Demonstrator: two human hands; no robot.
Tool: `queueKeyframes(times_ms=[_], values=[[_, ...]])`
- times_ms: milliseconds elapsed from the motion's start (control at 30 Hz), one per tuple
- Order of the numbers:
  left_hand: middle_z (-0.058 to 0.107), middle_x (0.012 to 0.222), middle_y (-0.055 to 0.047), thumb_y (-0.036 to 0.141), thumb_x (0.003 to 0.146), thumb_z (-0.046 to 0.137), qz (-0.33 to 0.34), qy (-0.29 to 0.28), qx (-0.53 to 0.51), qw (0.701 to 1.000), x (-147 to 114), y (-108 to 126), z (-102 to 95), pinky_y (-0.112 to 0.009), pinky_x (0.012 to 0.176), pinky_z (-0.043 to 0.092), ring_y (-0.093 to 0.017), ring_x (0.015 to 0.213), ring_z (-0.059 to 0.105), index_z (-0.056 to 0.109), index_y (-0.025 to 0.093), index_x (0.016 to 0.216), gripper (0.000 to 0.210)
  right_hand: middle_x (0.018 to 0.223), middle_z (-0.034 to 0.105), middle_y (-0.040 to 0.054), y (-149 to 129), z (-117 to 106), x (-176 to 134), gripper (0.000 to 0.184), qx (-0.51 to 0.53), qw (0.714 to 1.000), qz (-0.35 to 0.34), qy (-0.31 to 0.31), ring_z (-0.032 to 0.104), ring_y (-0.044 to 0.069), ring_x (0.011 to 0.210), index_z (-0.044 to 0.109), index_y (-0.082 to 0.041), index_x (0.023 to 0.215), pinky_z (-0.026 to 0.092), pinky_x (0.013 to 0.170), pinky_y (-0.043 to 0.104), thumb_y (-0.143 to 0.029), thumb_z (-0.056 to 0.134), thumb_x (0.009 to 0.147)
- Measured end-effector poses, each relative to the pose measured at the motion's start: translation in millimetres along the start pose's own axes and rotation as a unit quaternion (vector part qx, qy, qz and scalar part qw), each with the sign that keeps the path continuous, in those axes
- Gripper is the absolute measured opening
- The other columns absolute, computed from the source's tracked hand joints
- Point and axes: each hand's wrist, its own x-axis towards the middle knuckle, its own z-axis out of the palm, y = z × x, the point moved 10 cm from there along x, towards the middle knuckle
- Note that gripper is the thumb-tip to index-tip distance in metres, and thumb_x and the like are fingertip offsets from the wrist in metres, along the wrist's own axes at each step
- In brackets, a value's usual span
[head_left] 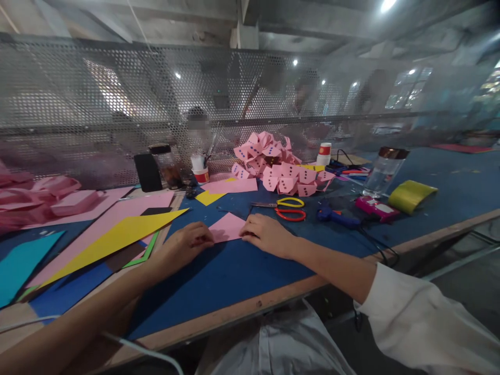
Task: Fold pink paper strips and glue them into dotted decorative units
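Note:
A small pink sheet of paper (228, 227), pointed at the top like a folded triangle, lies on the blue tabletop in front of me. My left hand (191, 239) pinches its left corner, fingers curled. At the right corner my right hand (265, 234) grips it between thumb and fingers. Just beyond the paper are scissors (289, 207) with one yellow and one red handle loop. Farther back is a heap of folded pink paper pieces (265, 156) marked with dark dots.
Coloured sheets (117, 239) overlap at left, beside stacked pink paper shapes (58, 195). A blue glue gun (338, 216), a magenta device (377, 209), a yellow curved piece (412, 197) and a clear jar (385, 174) stand right. A perforated metal screen (156, 104) runs behind.

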Motion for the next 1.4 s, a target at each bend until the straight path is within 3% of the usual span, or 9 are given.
queueKeyframes(times_ms=[133, 367, 600, 1000, 1400], values=[[0.067, 0.092, -0.003, 0.041, 0.095, 0.056, -0.006, 0.009, -0.016, 1.0, 2.0, -5.4, 2.4, -0.027, 0.075, 0.047, -0.019, 0.085, 0.063, 0.069, 0.022, 0.091, 0.024, 0.1, 0.066, 0.0065, 3.9, 1.1, 2.3, 0.015, 0.019, 1.0, 0.007, -0.001, 0.06, 0.018, 0.098, 0.073, -0.018, 0.102, 0.044, 0.089, 0.029, -0.024, 0.06, 0.097], [0.065, 0.095, -0.006, 0.037, 0.099, 0.05, 0.05, 0.04, 0.051, 0.997, -4.0, 12.3, 0.2, -0.029, 0.078, 0.045, -0.019, 0.088, 0.061, 0.067, 0.019, 0.094, 0.026, 0.097, 0.065, 0.007, 2.2, 0.8, 4.1, 0.016, -0.006, 1.0, 0.001, 0.0, 0.059, 0.019, 0.095, 0.072, -0.017, 0.098, 0.043, 0.086, 0.03, -0.025, 0.058, 0.098], [0.065, 0.09, -0.004, 0.035, 0.098, 0.05, 0.044, 0.024, 0.044, 0.998, -7.3, 16.7, 1.8, -0.027, 0.073, 0.044, -0.017, 0.082, 0.06, 0.067, 0.02, 0.09, 0.024, 0.098, 0.066, 0.007, -5.0, -0.8, -0.4, 0.017, -0.015, 1.0, -0.022, -0.007, 0.059, 0.02, 0.095, 0.071, -0.017, 0.098, 0.041, 0.085, 0.031, -0.025, 0.056, 0.099], [0.069, 0.086, -0.003, 0.043, 0.093, 0.053, -0.075, 0.008, -0.034, 0.997, -0.4, -9.5, 4.0, -0.029, 0.068, 0.044, -0.019, 0.075, 0.061, 0.068, 0.021, 0.09, 0.026, 0.095, 0.065, 0.0035, 20.8, 3.5, 4.1, 0.007, 0.032, 0.995, 0.092, -0.02, 0.058, 0.017, 0.092, 0.069, -0.018, 0.093, 0.04, 0.083, 0.028, -0.024, 0.064, 0.094], [0.066, 0.095, -0.004, 0.037, 0.096, 0.052, -0.017, 0.026, -0.032, 0.999, -1.3, 1.3, 2.7, -0.028, 0.071, 0.048, -0.018, 0.079, 0.061, 0.067, 0.022, 0.096, 0.022, 0.097, 0.062, 0.0027, 31.0, 6.6, 2.1, 0.004, 0.025, 0.992, 0.123, -0.021, 0.054, 0.018, 0.096, 0.066, -0.02, 0.093, 0.036, 0.083, 0.031, -0.023, 0.064, 0.093]])
